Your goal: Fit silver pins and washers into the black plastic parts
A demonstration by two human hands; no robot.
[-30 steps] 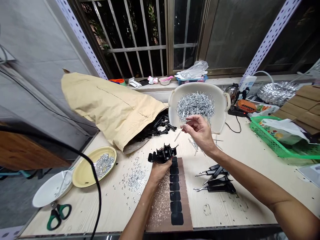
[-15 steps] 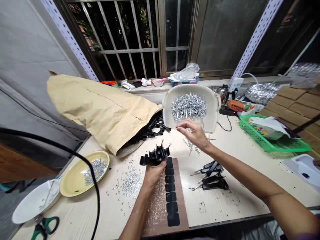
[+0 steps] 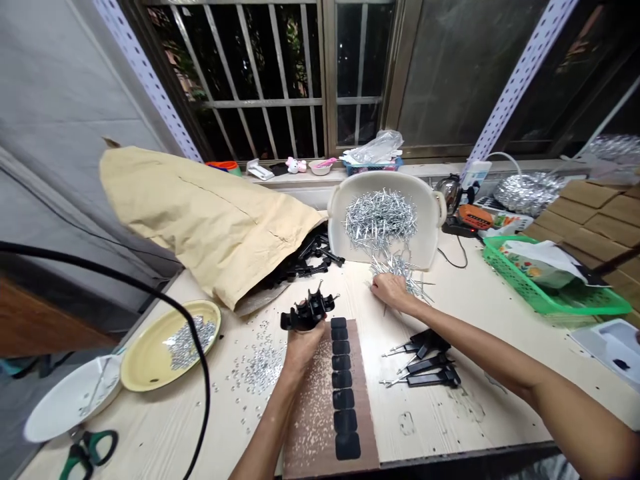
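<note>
My left hand (image 3: 304, 347) is closed around a bunch of black plastic parts (image 3: 310, 311), with thin metal pins sticking up from them. It is above the brown board (image 3: 367, 427), which carries a row of black square pads (image 3: 343, 380). My right hand (image 3: 391, 292) reaches into the loose pile of long silver pins (image 3: 413, 285) in front of the white basin (image 3: 425, 233). Its fingers are curled down at the pile's left side, and their tips are hidden. Several black parts with pins fitted (image 3: 425, 363) lie to the right of the board.
A paper sack (image 3: 210, 220) spills black parts (image 3: 315, 257) at the back left. Small silver washers (image 3: 260, 367) are scattered beside a yellow plate (image 3: 140, 360). A white dish (image 3: 50, 417) and green-handled scissors (image 3: 90, 450) are front left; a green basket (image 3: 550, 303) stands right.
My right hand has dropped from in front of the basin to the pile of pins, its fingers curling. My left hand still holds the black parts, slightly shifted left.
</note>
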